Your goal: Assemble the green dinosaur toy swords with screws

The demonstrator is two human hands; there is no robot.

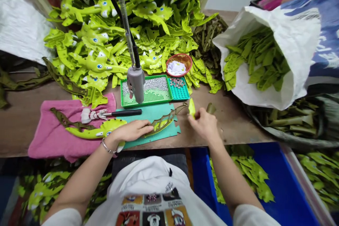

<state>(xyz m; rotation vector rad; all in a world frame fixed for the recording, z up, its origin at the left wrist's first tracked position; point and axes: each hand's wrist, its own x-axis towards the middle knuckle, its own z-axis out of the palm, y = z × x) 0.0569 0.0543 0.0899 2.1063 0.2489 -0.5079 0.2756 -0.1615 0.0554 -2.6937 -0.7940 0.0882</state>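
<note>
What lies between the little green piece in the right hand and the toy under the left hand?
Nothing visible. The right hand pinches the green piece; only teal mat and bare bench separate it from the toy part under the left hand.

Two hands: left hand, right hand pinching one green piece. Beyond them are two mesh trays, green tray and teal tray, one red basket and one hanging driver. Rightward, one white sack.

Far left: toys are heaped.
Centre: screw tray and basket are grouped.
Right: sack is filled with green parts.
Near left: towel is spread.
</note>
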